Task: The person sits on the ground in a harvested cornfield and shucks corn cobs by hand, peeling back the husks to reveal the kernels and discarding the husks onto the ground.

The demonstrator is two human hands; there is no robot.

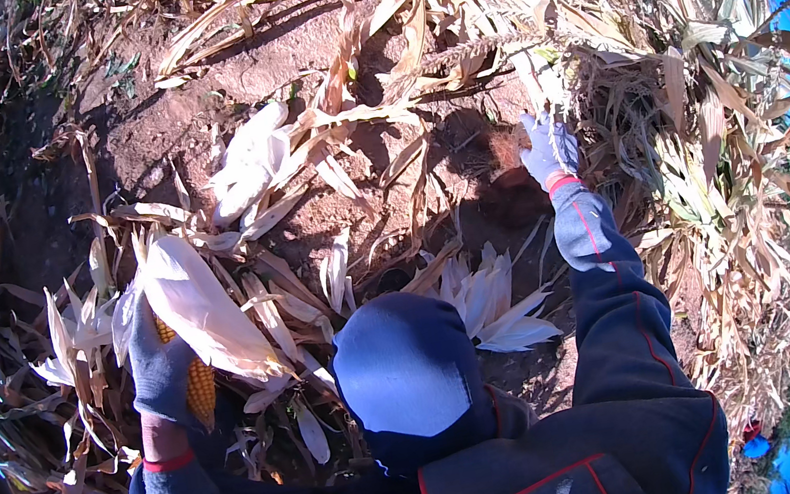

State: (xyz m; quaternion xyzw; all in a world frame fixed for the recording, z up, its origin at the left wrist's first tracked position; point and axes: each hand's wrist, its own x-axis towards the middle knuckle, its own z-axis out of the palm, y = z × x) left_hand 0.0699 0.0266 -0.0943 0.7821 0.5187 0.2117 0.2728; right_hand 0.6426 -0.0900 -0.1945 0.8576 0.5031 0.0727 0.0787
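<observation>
At the left my left hand (160, 367), in a grey work glove, is closed around a yellow corn cob (201, 392) whose pale husk (201, 308) is peeled back and hangs to the right. My right hand (549, 147), in a light glove, reaches out at the upper right, its fingers touching or beside a pale husk (538, 79) at the edge of the dry corn stalks. Whether its fingers grip that husk cannot be told. Between the hands, a husk-covered ear or bunch of husks (251, 163) lies on the soil.
A pile of dry corn stalks (714, 119) rises along the right side, with more stalks across the top. Opened husks (497, 301) lie beside my knee (408, 366). Dry leaves and stalks (78, 473) cover the lower left. Reddish soil (154, 122) shows at the upper left.
</observation>
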